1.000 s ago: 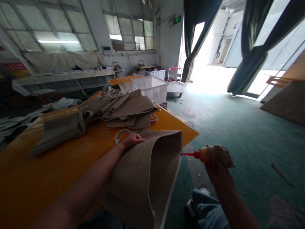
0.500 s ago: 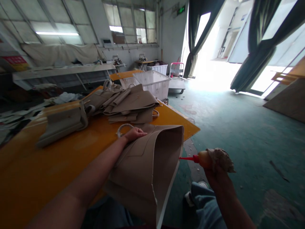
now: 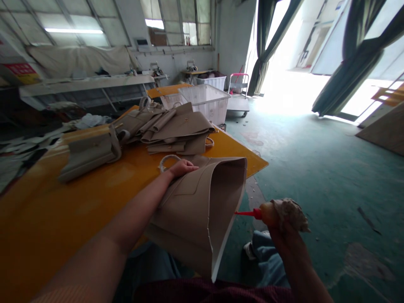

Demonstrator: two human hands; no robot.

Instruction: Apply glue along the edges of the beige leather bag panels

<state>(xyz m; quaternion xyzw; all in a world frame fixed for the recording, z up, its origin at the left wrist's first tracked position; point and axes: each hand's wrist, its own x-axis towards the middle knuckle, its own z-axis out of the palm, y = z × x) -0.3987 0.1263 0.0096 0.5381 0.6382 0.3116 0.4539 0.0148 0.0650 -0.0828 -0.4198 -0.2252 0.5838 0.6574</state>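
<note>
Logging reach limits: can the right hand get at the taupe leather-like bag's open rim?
Likely yes: the right hand holds an amber, red-nozzled bottle, tip at the rim; nothing visible blocks it.

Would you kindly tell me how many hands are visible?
2: the left hand rests on the bag, and the right hand holds the red-tipped bottle, its tip at the bag's open edge.
</note>
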